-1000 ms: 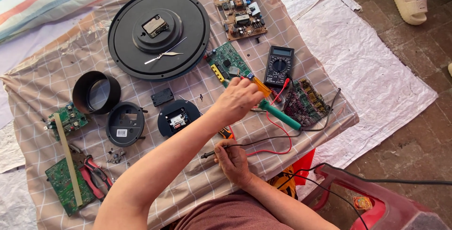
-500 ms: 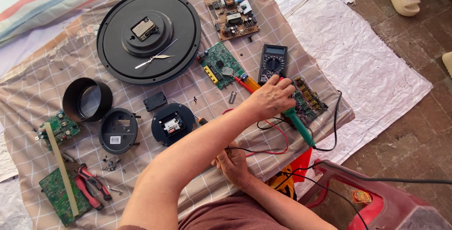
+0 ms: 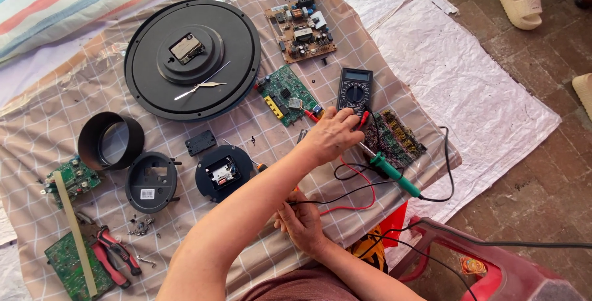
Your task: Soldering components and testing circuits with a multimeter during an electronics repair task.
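since half a second ago the left hand [image 3: 333, 133] has slid up the cloth [image 3: 55, 128] toward the multimeter [image 3: 353, 89], and the soldering iron [image 3: 394, 174] now lies on its own, lower right of that hand, no longer under the palm. left arm crosses over the right one. left fingers are curled at the meter's lower edge, beside the red probe plug [image 3: 364, 118]; whether they pinch the plug or only touch it, i cannot tell. right hand [image 3: 302, 221] sits low, near the body, fingers bent around the red and black leads [image 3: 345, 199] that loop across the cloth; the grip looks loose but is partly hidden by the left arm.

meter lies face up between a green board [image 3: 287, 94] on its left and a darker board [image 3: 394, 137] at its lower right. a round black clock back [image 3: 192, 59] with white hands lies upper left, a brown board [image 3: 302, 26] above the meter. left of the arms: a black ring [image 3: 111, 140], two round black housings [image 3: 152, 182], more green boards and red pliers [image 3: 114, 258].
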